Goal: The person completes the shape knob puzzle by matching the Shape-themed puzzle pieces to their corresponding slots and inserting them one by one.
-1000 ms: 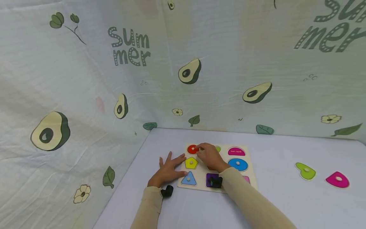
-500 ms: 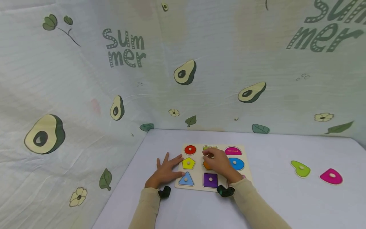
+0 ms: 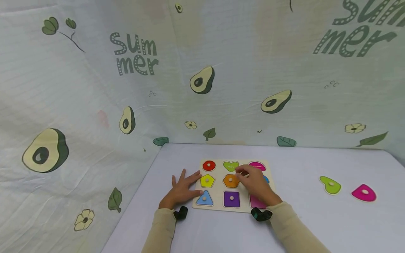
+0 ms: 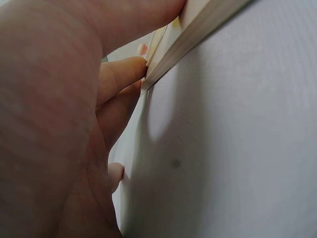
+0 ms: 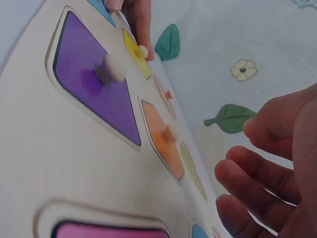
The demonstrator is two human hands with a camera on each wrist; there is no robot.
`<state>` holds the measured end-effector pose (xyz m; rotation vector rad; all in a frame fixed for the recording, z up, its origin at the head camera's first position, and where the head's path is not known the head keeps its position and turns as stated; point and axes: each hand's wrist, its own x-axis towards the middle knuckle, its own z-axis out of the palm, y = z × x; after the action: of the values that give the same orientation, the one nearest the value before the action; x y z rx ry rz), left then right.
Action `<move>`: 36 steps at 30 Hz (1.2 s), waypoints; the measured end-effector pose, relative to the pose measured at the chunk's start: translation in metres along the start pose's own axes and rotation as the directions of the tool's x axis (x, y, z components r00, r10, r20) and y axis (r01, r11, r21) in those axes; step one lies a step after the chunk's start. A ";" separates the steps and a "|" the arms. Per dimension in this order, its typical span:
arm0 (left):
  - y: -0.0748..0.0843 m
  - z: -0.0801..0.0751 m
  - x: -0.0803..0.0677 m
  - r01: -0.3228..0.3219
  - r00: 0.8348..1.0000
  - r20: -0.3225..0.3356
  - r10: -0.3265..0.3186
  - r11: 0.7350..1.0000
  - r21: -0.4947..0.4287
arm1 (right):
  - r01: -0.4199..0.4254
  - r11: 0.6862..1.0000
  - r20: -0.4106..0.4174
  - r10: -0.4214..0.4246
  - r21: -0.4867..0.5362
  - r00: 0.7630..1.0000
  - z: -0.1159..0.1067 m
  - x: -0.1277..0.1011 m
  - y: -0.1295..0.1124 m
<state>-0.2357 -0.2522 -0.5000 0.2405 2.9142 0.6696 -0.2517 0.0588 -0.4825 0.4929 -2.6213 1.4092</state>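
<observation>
Fingers of our left hand [image 3: 182, 189] lie spread flat on the worktop [image 3: 202, 232], tips pressed against the near-left edge of the board [image 3: 243, 208], seemingly to keep it from sliding. Our right hand [image 3: 254, 182] hovers over the board's right side, fingers loosely curled and holding nothing, thumb and forefinger close together just beside the heart [image 3: 230, 166]. The board is pale, smooth wood with cut-out wells; each flat painted piece carries a small round wooden knob. Left of the right hand sit the hexagon [image 3: 231, 180] and square [image 3: 231, 199]; by the left fingertips, the pentagon [image 3: 207, 180] and triangle [image 3: 204, 199]. Well to the right of the right hand, a green piece [image 3: 330, 185] and a pink piece [image 3: 364, 193] lie loose on the worktop
</observation>
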 end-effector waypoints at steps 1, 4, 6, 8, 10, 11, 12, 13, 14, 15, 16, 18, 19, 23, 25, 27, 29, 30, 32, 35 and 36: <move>0.000 0.000 0.000 -0.003 1.000 -0.003 0.003 1.000 -0.001 | 0.000 1.000 -0.003 0.000 -0.009 1.000 -0.002 -0.001 0.001; 0.000 -0.001 -0.002 -0.006 1.000 -0.003 0.006 1.000 0.004 | 0.008 0.999 -0.015 -0.009 -0.034 1.000 -0.009 -0.003 0.005; 0.000 -0.001 -0.002 -0.015 1.000 -0.006 0.015 1.000 0.002 | 0.015 0.999 -0.022 -0.016 -0.046 1.000 -0.012 -0.004 0.007; 0.000 -0.001 -0.003 -0.017 1.000 -0.005 0.017 1.000 -0.002 | 0.021 0.998 -0.028 -0.022 -0.051 0.999 -0.016 -0.005 0.009; 0.000 -0.001 -0.004 -0.019 1.000 -0.008 0.019 1.000 -0.009 | 0.021 0.998 -0.033 -0.023 -0.063 0.999 -0.020 -0.006 0.011; 0.001 -0.001 -0.004 -0.020 1.000 -0.010 0.020 1.000 -0.011 | 0.020 0.997 -0.036 -0.022 -0.070 0.999 -0.022 -0.007 0.012; 0.001 -0.001 -0.004 -0.017 1.000 -0.010 0.017 1.000 -0.010 | 0.018 0.997 -0.039 -0.021 -0.077 0.999 -0.024 -0.008 0.013; 0.001 -0.001 -0.003 -0.015 1.000 -0.009 0.015 1.000 -0.009 | 0.018 0.997 -0.040 -0.021 -0.080 0.999 -0.027 -0.009 0.014; 0.001 -0.001 -0.003 -0.014 1.000 -0.007 0.014 1.000 -0.008 | 0.015 0.996 -0.043 -0.019 -0.086 0.999 -0.029 -0.009 0.015; 0.001 -0.001 -0.003 -0.014 1.000 -0.008 0.014 1.000 -0.008 | 0.010 0.996 -0.047 -0.014 -0.089 0.999 -0.031 -0.010 0.016; 0.001 -0.001 -0.003 -0.014 1.000 -0.008 0.014 1.000 -0.007 | 0.007 0.996 -0.052 -0.012 -0.093 0.999 -0.034 -0.011 0.017; 0.001 -0.001 -0.003 -0.014 1.000 -0.007 0.014 1.000 -0.008 | 0.002 0.995 -0.061 -0.009 -0.101 0.998 -0.039 -0.013 0.019; 0.001 -0.001 -0.003 -0.012 1.000 -0.006 0.012 1.000 -0.009 | -0.001 0.994 -0.065 -0.006 -0.108 0.998 -0.041 -0.013 0.021; 0.000 -0.001 -0.002 0.001 1.000 -0.006 -0.001 1.000 -0.003 | -0.012 0.990 -0.073 0.002 -0.137 0.997 -0.050 -0.017 0.025; 0.000 -0.001 -0.002 0.000 1.000 -0.010 0.000 1.000 0.000 | -0.012 0.990 -0.076 0.001 -0.144 0.997 -0.053 -0.019 0.026; -0.001 -0.001 -0.001 0.000 1.000 -0.011 0.000 1.000 0.003 | -0.008 0.988 -0.080 -0.004 -0.153 0.997 -0.057 -0.021 0.028; -0.001 -0.001 -0.001 -0.005 1.000 -0.015 0.005 1.000 0.002 | -0.004 0.987 -0.087 -0.010 -0.159 0.996 -0.061 -0.022 0.029; -0.001 -0.001 -0.001 -0.008 1.000 -0.016 0.008 1.000 -0.004 | 0.001 0.987 -0.092 -0.015 -0.161 0.996 -0.063 -0.023 0.030; 0.000 -0.001 -0.001 -0.008 1.000 -0.013 0.008 1.000 -0.010 | 0.005 0.985 -0.101 -0.022 -0.172 0.995 -0.067 -0.025 0.033; 0.001 0.000 -0.001 -0.016 1.000 -0.010 0.015 1.000 -0.022 | -0.001 0.982 -0.114 -0.021 -0.188 0.993 -0.075 -0.027 0.037; 0.001 0.000 -0.001 -0.017 1.000 -0.008 0.016 1.000 -0.019 | -0.004 0.980 -0.116 -0.019 -0.197 0.993 -0.077 -0.028 0.038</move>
<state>-0.2342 -0.2515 -0.4993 0.2607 2.9151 0.7023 -0.2416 0.1486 -0.4763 0.3819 -2.6232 1.1228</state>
